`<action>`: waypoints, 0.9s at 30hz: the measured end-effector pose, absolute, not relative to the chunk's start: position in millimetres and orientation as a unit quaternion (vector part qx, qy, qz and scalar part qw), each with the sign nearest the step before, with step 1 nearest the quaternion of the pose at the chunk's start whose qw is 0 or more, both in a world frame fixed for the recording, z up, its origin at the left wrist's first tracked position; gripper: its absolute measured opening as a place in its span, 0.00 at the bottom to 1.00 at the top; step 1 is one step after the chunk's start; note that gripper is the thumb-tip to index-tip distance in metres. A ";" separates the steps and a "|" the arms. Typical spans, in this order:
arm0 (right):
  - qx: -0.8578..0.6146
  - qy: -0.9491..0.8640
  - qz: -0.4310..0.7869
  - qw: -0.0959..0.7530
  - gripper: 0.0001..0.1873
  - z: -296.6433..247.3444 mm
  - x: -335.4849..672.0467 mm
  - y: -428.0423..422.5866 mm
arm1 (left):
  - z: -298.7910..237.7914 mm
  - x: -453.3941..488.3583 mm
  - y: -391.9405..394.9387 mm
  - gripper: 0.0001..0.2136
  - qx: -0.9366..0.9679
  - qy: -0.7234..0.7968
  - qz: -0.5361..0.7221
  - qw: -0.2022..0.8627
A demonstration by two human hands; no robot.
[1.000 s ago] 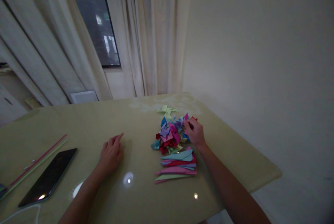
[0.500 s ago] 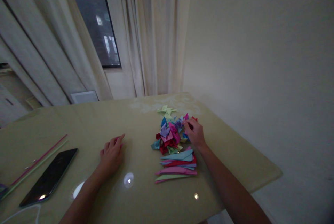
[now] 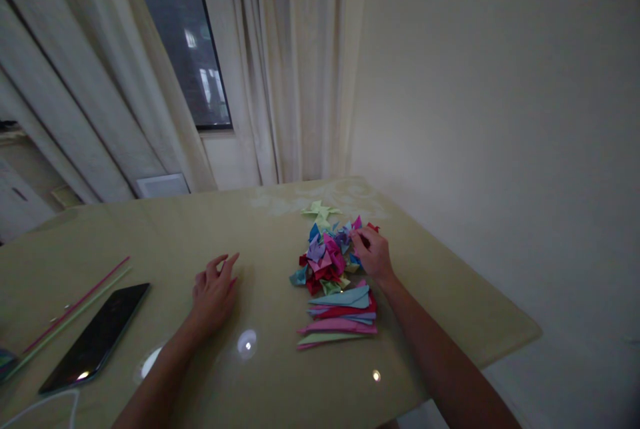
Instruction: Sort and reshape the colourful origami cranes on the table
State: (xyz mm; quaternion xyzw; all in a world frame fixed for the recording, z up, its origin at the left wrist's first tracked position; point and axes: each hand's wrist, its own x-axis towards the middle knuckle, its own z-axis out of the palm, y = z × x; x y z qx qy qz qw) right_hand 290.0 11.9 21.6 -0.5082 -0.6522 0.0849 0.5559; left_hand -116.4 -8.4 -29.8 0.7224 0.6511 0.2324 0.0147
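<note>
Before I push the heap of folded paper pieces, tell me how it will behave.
The heap of folded paper pieces likely feels light, being thin paper. It would probably scatter, as pieces lie jumbled together. Its thin projecting corners may bend easily.

The one head view looks forward and down from above the near side of the tabletop (image 3: 270,235), close over it, facing the curtains (image 3: 313,69) beyond the tabletop and the wall (image 3: 490,115) to its right
</note>
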 end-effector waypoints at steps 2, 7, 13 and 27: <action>-0.506 -0.651 0.090 0.558 0.22 21.9 289.4 11.5 | -29.0 -116.2 -8.2 0.26 0.723 0.648 0.239 0.013; -0.507 -0.650 0.088 0.560 0.21 22.8 289.0 10.4 | -24.7 -113.6 -8.7 0.25 0.749 0.597 0.287 0.019; -0.503 -0.654 0.059 0.562 0.19 24.5 290.5 11.1 | -22.1 -107.9 -4.3 0.29 0.723 0.544 0.411 0.110; -0.498 -0.624 0.085 0.595 0.16 33.0 285.7 6.5 | 15.6 -49.2 -25.4 0.28 0.612 0.480 0.469 0.419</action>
